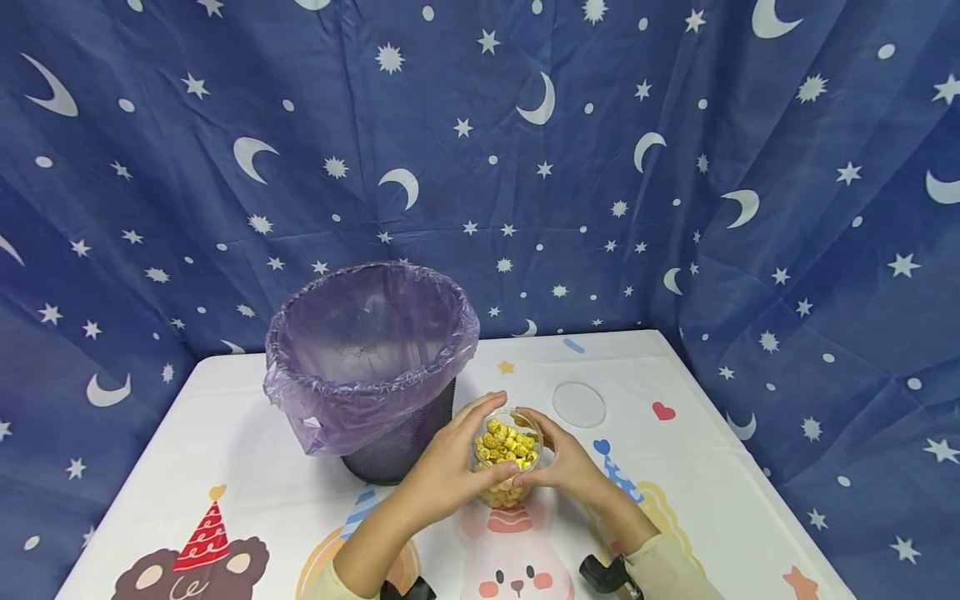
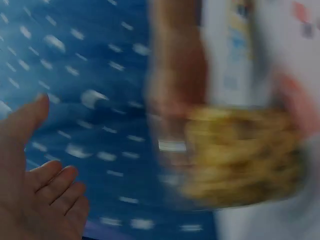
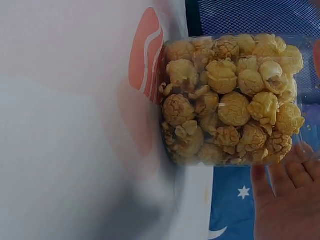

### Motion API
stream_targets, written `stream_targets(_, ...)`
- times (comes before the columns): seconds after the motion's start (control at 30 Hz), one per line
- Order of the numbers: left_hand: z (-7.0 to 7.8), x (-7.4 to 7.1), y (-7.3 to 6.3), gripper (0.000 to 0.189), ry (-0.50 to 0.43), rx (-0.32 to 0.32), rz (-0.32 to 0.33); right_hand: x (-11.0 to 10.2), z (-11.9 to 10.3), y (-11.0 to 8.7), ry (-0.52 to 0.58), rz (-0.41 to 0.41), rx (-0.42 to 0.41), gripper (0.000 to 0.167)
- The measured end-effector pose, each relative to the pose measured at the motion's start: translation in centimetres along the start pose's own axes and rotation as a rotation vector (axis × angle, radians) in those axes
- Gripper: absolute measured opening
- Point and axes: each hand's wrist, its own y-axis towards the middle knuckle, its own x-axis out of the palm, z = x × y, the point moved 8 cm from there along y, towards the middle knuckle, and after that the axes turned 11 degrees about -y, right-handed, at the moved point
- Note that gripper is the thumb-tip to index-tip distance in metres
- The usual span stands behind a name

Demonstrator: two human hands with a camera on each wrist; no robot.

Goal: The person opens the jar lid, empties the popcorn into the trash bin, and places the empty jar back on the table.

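Observation:
A clear plastic jar of yellow popcorn (image 1: 506, 450) stands uncovered on the table, in front of the lined bin. My right hand (image 1: 562, 471) holds it from the right, thumb in front and fingers around the far side near the rim. My left hand (image 1: 453, 467) is at the jar's left, thumb across the front and fingers extended. In the left wrist view, a gap shows between my left hand (image 2: 42, 185) and the blurred jar (image 2: 245, 157). The right wrist view shows the popcorn jar (image 3: 232, 100) close up, with fingers of my right hand (image 3: 290, 195) at its rim.
A black mesh bin (image 1: 397, 442) with a purple bag (image 1: 375, 383) over its rim stands left of the jar. Behind the jar, to the right, lies a clear round lid (image 1: 579, 405). A blue star-and-moon curtain (image 1: 480, 167) hangs behind the white printed tablecloth (image 1: 247, 417).

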Motion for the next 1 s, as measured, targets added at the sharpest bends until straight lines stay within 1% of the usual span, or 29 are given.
stream_targets(0.07,3.7,-2.0,-0.2,0.072,0.063,0.092,0.022,0.0,-0.1,0.0,0.016,-0.002,0.004,0.097)
stream_targets(0.1,5.5,-3.2,-0.2,0.069,0.09,0.143,0.045,0.0,-0.1,-0.1,0.019,-0.003,0.003,0.097)
stream_targets(0.17,8.7,-6.3,-0.3,0.062,0.155,0.261,0.12,0.0,-0.1,-0.1,0.02,-0.003,0.003,0.097)
stream_targets(0.2,10.0,-8.1,-0.3,0.058,0.193,0.315,0.17,0.0,-0.1,-0.1,0.017,-0.003,0.002,0.097)
stream_targets(0.23,11.1,-10.0,-0.2,0.054,0.222,0.362,0.226,0.0,-0.1,-0.1,0.014,-0.001,0.006,0.097)
stream_targets(0.27,11.9,-12.0,-0.2,0.05,0.253,0.391,0.287,0.0,0.0,-0.1,0.007,0.0,0.006,0.097)
stream_targets(0.3,12.4,-14.0,-0.1,0.046,0.284,0.402,0.352,0.0,0.0,0.0,0.0,0.0,0.004,0.097)
stream_targets(0.33,12.6,-16.1,0.1,0.041,0.315,0.39,0.417,0.1,0.0,0.0,-0.004,-0.002,0.003,0.097)
stream_targets(0.37,12.5,-18.1,0.3,0.036,0.345,0.36,0.476,0.1,0.0,0.0,-0.003,-0.004,0.003,0.097)
stream_targets(0.4,11.9,-20.1,0.5,0.032,0.371,0.304,0.521,0.1,0.0,0.0,-0.001,-0.005,0.005,0.097)
stream_targets(0.43,11.1,-21.9,0.8,0.03,0.39,0.234,0.554,0.1,0.0,0.0,0.0,-0.007,0.008,0.098)
stream_targets(0.47,9.9,-23.5,1.1,0.029,0.411,0.149,0.567,0.1,0.0,-0.1,0.002,-0.009,0.009,0.098)
stream_targets(0.5,8.4,-24.9,1.4,0.031,0.432,0.06,0.563,0.1,0.0,-0.2,0.004,-0.011,0.015,0.098)
stream_targets(0.53,6.7,-26.1,1.6,0.034,0.443,-0.025,0.542,0.0,0.0,-0.2,0.004,-0.013,0.022,0.099)
stream_targets(0.6,3.3,-27.6,1.9,0.043,0.461,-0.18,0.467,0.0,0.1,-0.3,0.001,-0.017,0.033,0.1)
stream_targets(0.67,0.4,-28.4,1.9,0.05,0.465,-0.29,0.387,0.1,0.2,-0.4,-0.003,-0.02,0.036,0.1)
stream_targets(0.7,-0.8,-28.5,1.8,0.053,0.461,-0.333,0.348,0.1,0.3,-0.4,-0.006,-0.022,0.038,0.099)
stream_targets(0.8,-3.4,-28.4,1.4,0.059,0.408,-0.434,0.261,0.2,0.4,-0.4,-0.006,-0.023,0.035,0.099)
stream_targets(0.9,-5.0,-27.9,1.0,0.062,0.329,-0.5,0.206,0.3,0.4,-0.3,-0.006,-0.027,0.032,0.098)
stream_targets(0.93,-5.4,-27.8,0.9,0.062,0.308,-0.509,0.198,0.3,0.3,-0.3,-0.006,-0.027,0.031,0.098)
stream_targets(1.0,-5.7,-27.6,0.8,0.062,0.264,-0.51,0.203,0.2,0.2,-0.2,-0.006,-0.029,0.026,0.097)
